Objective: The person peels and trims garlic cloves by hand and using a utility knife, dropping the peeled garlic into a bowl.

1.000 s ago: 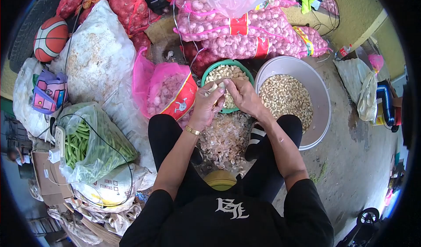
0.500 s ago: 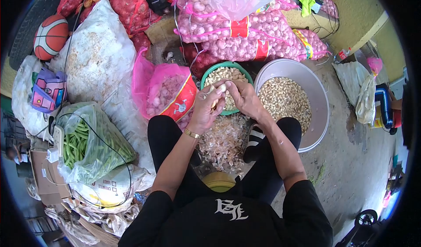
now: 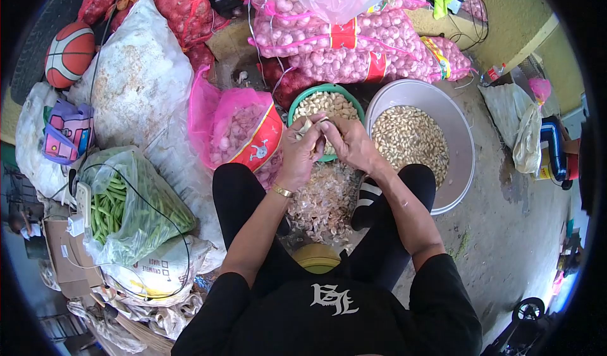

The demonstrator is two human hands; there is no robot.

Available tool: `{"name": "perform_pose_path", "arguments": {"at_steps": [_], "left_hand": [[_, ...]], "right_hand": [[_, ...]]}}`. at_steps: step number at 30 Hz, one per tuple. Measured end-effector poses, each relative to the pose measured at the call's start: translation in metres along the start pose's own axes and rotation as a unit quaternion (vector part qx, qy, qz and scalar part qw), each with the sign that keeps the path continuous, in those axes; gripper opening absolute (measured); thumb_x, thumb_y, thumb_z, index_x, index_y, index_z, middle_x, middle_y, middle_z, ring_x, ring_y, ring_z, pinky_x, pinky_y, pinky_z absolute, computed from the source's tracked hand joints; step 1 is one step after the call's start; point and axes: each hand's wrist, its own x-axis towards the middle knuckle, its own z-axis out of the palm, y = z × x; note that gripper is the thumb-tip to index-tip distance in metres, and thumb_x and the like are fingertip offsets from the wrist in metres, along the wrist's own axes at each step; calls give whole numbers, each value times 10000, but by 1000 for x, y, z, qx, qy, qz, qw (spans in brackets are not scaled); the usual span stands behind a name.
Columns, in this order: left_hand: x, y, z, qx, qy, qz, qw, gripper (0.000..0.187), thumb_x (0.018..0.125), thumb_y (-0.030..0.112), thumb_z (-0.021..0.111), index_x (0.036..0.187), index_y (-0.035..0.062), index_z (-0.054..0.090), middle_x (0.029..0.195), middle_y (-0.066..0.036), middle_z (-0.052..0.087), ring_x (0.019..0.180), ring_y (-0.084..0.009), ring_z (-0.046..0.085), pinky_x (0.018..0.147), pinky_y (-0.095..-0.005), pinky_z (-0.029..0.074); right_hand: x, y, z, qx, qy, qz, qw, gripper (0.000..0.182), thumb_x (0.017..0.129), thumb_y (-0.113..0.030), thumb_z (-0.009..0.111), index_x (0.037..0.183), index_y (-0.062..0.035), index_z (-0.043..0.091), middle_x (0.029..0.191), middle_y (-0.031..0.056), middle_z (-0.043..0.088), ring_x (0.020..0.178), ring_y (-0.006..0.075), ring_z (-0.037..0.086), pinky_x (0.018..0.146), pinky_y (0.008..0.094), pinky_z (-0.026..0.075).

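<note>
My left hand [image 3: 298, 155] and my right hand [image 3: 349, 143] meet over the near rim of a green bowl [image 3: 302, 100] of garlic cloves. Both pinch a pale garlic piece [image 3: 310, 126] between their fingertips. A gold bracelet sits on my left wrist. Under the hands lies a heap of papery garlic skins [image 3: 322, 199] between my knees. A large grey basin [image 3: 458, 166] with peeled cloves stands to the right of the green bowl.
An open pink mesh sack of garlic [image 3: 237, 131] lies left of the bowl. Stacked pink garlic sacks [image 3: 354, 40] are behind. A clear bag of green beans [image 3: 126, 207], a white sack [image 3: 136, 81] and a basketball [image 3: 66, 52] sit at left. Bare concrete floor [image 3: 506, 229] is at right.
Both hands stay over the green bowl, working the garlic piece; fingers shifted slightly and the hands drew a little closer together.
</note>
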Motion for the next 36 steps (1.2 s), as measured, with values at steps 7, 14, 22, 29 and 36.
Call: {"name": "perform_pose_path", "arguments": {"at_steps": [7, 14, 22, 29, 36], "left_hand": [[-1, 14, -5, -57, -80, -83, 992, 271, 914, 164, 626, 1152, 38, 608, 701, 30, 543, 498, -28, 450, 401, -161, 290], [3, 10, -16, -4, -120, -68, 990, 291, 906, 142, 633, 1186, 80, 586, 693, 44, 520, 508, -27, 456, 402, -163, 299], [-2, 11, -3, -28, -129, -104, 986, 314, 900, 129, 637, 1205, 80, 580, 735, 29, 547, 515, -29, 465, 408, -164, 341], [5, -8, -12, 98, -63, 37, 993, 248, 904, 147, 645, 1112, 13, 635, 749, 15, 592, 573, -15, 505, 438, -169, 364], [7, -8, -15, 262, -24, 179, 948, 236, 908, 130, 618, 1091, -18, 644, 802, -5, 626, 620, -9, 514, 517, -170, 421]], "right_hand": [[-2, -16, -3, 101, 58, -21, 993, 399, 991, -309, 480, 955, 51, 648, 666, 173, 602, 598, 225, 580, 595, 371, 465], [-5, -12, -9, 72, 30, 12, 997, 413, 1006, -302, 461, 927, 58, 646, 702, 151, 626, 626, 180, 576, 593, 351, 463], [-7, -16, -15, 134, 25, 10, 991, 404, 1007, -292, 467, 919, 63, 639, 725, 127, 645, 665, 158, 599, 622, 331, 482], [-3, -6, -9, -35, 105, -35, 993, 378, 949, -322, 557, 799, 20, 619, 589, 189, 571, 546, 314, 589, 547, 417, 457], [-4, -10, -5, -144, 143, -63, 977, 395, 903, -358, 602, 717, -12, 565, 575, 228, 550, 564, 419, 573, 523, 476, 443]]}}
